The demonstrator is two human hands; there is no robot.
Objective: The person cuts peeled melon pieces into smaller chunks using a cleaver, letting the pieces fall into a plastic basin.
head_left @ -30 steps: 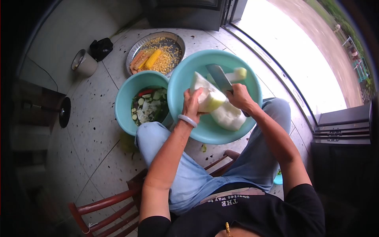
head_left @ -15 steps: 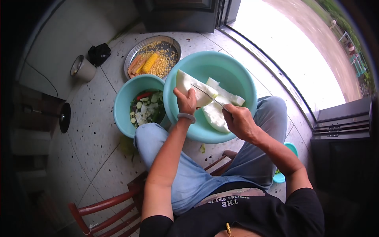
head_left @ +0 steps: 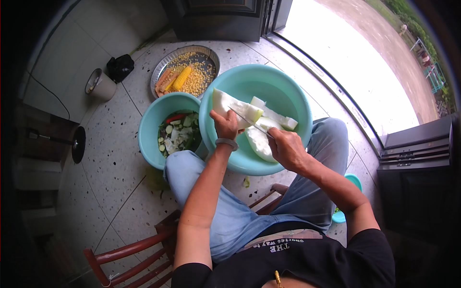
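My left hand point(head_left: 226, 126) grips a thick white melon piece point(head_left: 235, 106) with a pale green rind, over the left part of a large turquoise basin point(head_left: 259, 166). My right hand point(head_left: 287, 146) is closed round the handle of a knife point(head_left: 249, 121), its thin blade lying across the held piece. More white melon pieces point(head_left: 260, 142) rest in the basin below and beside the knife; the hands partly hide them.
Left of the basin stands a smaller turquoise bucket point(head_left: 150, 139) with vegetable scraps. Behind it lies a metal tray point(head_left: 214, 56) with corn cobs and kernels. A grey cup point(head_left: 103, 87) and black bag point(head_left: 120, 67) are at the wall. An open doorway is right.
The held melon piece has tilted and turned slightly, showing more of its white face. The knife and my right hand have shifted slightly to the left.
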